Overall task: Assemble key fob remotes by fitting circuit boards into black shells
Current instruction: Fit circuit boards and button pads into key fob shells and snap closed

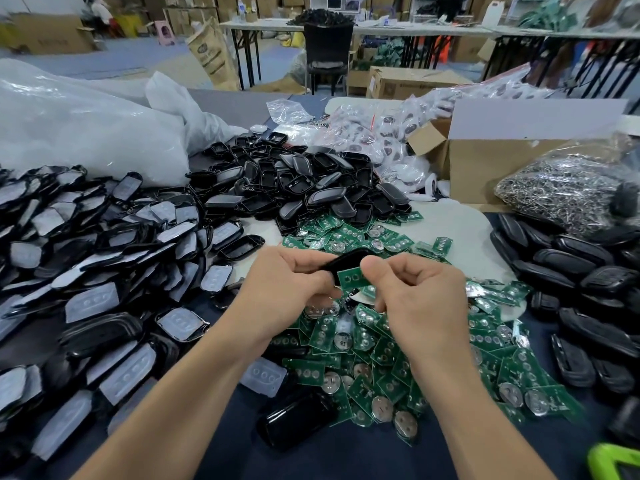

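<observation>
Clamped in the left grip [291, 275], fingers curled round it: black shell [346, 259], raised above the desk [381, 462] and the heap of loose boards [363, 344]. Pinched in the right grip [412, 289]: green circuit board [351, 277], lying against the shell's near right edge. Long axis of shell: lower left to upper right. Probably next: feed board leftward into the cavity, parallel to that axis. Cavity itself hidden.

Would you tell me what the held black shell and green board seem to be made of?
The black oval shell looks like glossy moulded plastic, judging by its smooth sheen. The green rectangular circuit board looks like laminate, probably fibreglass, matte with round contact pads.
</observation>
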A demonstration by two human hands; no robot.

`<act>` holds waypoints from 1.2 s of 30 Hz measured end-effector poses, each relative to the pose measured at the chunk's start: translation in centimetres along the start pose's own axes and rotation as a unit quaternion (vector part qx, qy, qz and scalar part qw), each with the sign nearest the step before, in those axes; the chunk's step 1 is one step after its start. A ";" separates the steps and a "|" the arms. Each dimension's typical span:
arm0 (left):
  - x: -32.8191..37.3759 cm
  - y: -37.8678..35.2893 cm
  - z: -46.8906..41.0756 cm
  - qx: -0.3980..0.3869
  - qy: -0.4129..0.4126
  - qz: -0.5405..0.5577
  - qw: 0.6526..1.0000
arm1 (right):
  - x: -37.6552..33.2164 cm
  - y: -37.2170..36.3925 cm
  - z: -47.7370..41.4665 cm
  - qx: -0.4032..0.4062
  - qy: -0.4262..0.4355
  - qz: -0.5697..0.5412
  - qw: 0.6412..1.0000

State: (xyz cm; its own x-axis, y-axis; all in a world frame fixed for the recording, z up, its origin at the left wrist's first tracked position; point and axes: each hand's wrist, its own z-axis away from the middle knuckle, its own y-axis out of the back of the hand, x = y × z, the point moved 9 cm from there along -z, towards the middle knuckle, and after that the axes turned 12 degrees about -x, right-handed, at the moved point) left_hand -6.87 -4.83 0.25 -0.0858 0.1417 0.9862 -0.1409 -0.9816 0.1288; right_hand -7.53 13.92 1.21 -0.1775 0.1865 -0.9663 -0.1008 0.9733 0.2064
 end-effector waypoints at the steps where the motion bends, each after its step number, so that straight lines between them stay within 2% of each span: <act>1: 0.2 -0.3 0.1 -0.013 -0.001 -0.002 1.000 | -0.4 0.1 0.1 0.009 0.014 0.039 0.999; 7: 0.6 -0.8 0.3 -0.040 -0.010 -0.011 0.999 | -1.3 -0.5 0.3 0.018 0.049 0.185 0.981; 20: 0.1 -0.4 0.4 0.000 0.019 -0.009 1.000 | -1.3 -0.7 0.0 0.005 0.069 0.202 0.977; 31: 0.0 -1.0 0.4 -0.024 0.012 -0.005 1.000 | -2.7 0.1 1.2 0.105 0.092 0.208 0.968; 36: -0.2 -0.8 0.3 -0.001 0.016 0.025 1.000 | -2.0 0.3 1.1 0.109 0.058 0.207 0.971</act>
State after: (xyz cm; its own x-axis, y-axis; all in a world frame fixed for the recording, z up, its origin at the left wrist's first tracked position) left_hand -6.43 -4.08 -0.02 -0.1236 0.0972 0.9876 -0.1380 -0.9872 0.0799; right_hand -6.15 13.96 3.06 -0.2686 0.5629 -0.7817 0.2101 0.8262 0.5228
